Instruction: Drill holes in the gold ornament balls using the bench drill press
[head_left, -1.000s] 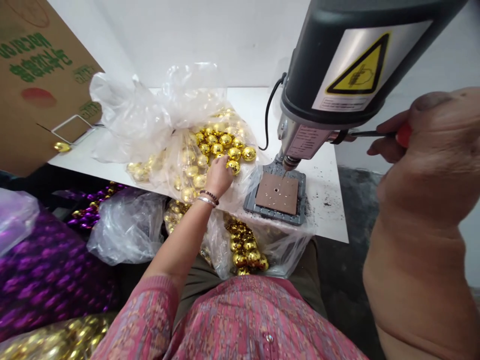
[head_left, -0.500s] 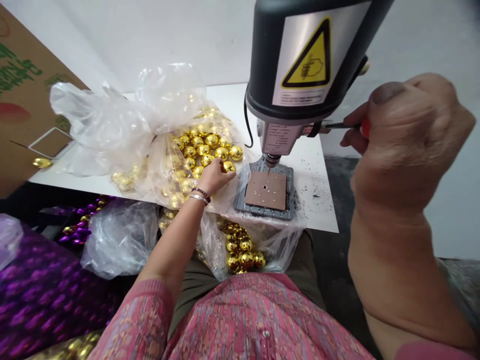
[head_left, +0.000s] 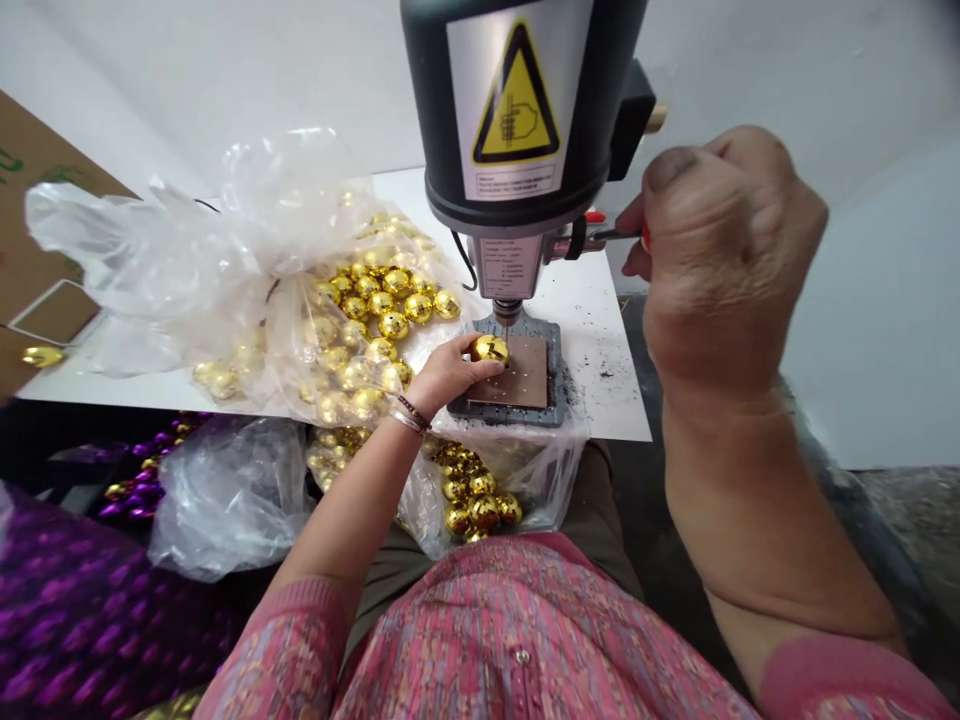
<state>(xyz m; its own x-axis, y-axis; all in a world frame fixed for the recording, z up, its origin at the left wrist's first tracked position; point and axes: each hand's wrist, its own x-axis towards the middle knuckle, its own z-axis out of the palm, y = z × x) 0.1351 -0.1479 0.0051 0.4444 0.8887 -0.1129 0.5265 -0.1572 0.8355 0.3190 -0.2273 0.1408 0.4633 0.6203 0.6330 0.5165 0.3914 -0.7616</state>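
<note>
Between thumb and fingers, my left hand grips a shiny gold ball over the left part of a brown square pad. The pad lies on the grey base of a bench drill press. Just right of the ball hangs the drill bit. My right hand, raised at the right, is closed round the red-ended feed lever; its fingers are partly hidden. More gold balls lie in an open clear plastic bag left of the press.
Another bag of gold balls rests on my lap below the table edge. Dark shavings lie on the white table right of the base. A cardboard box stands at far left, purple shiny material below it.
My left hand has carried a gold ball from the bag rightward to the pad under the drill. My right hand stays on the lever. The camera view has shifted.
</note>
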